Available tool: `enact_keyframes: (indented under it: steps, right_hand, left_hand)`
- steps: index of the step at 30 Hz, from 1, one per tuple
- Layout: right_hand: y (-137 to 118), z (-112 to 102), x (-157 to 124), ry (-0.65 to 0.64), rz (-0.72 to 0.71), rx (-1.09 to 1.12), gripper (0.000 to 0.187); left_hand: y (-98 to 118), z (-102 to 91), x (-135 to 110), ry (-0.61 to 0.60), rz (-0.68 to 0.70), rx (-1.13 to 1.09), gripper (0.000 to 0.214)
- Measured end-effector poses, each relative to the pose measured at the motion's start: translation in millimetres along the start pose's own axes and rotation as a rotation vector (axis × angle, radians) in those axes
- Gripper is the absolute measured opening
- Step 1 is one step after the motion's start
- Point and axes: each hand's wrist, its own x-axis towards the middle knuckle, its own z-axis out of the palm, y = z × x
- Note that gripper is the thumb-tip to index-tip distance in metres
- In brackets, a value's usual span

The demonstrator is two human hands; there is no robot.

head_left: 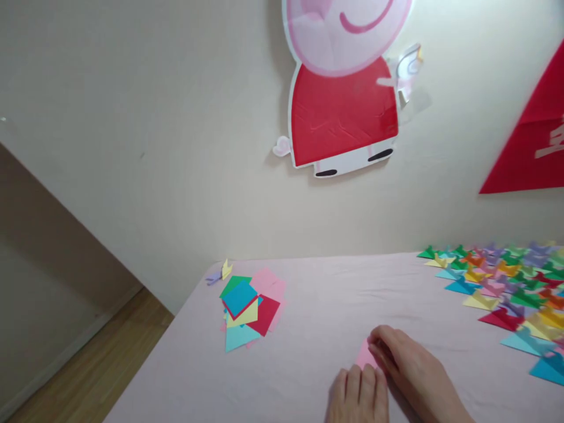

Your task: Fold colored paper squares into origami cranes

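Note:
A small piece of pink paper [365, 356] lies on the cloth-covered table near the front, partly hidden under my hands. My left hand [359, 395] rests palm down over its near part, the fingers laid flat side by side. Curled in from the right, my right hand [408, 367] has its thumb and fingers closed at the paper's right edge. How the paper is folded under the fingers cannot be made out.
Loose coloured paper squares [241, 298] are piled on the left. Two small folded pieces [220, 272] sit behind them. Rows of folded paper figures [506, 282] cover the table's right side. A pale wall with a cartoon pig cutout [343, 117] rises behind.

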Motion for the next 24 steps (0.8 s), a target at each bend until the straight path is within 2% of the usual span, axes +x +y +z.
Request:
enact_keyframes:
  steps: [2, 4, 7, 9, 14, 18, 24]
  right_hand:
    - [-0.1, -0.6, -0.3, 0.005, -0.005, -0.003, 0.021]
    - [-0.8, -1.4, -1.0, 0.003, -0.011, -0.011, 0.023]
    - [-1.8, -1.9, -2.2, 0.011, -0.017, -0.024, 0.024]
    - [-2.3, -1.7, -2.6, 0.016, -0.015, -0.03, 0.025]
    - [-3.7, -5.8, -4.0, -0.007, -0.029, 0.018, 0.021]
    - [-1.1, -13.9, -10.2, -0.019, -0.079, 0.027, 0.017]
    - [7.1, -12.8, -22.3, 0.051, -0.001, -0.071, 0.021]
  left_hand:
    - [0.8, -0.3, 0.4, 0.014, 0.005, -0.001, 0.034]
    - [-1.4, -8.1, 4.4, -0.054, 0.038, -0.029, 0.035]
    - [-9.0, -32.7, 15.4, -0.249, 0.082, -0.145, 0.053]
    - [-14.4, -51.7, 23.9, -0.318, 0.072, -0.225, 0.066]
    - [-22.9, -84.8, 40.7, -0.478, 0.047, -0.378, 0.071]
    - [-26.3, -98.4, 48.2, -0.518, 0.027, -0.432, 0.075]
    - [-27.8, -108.7, 54.7, -0.51, 0.033, -0.413, 0.073]
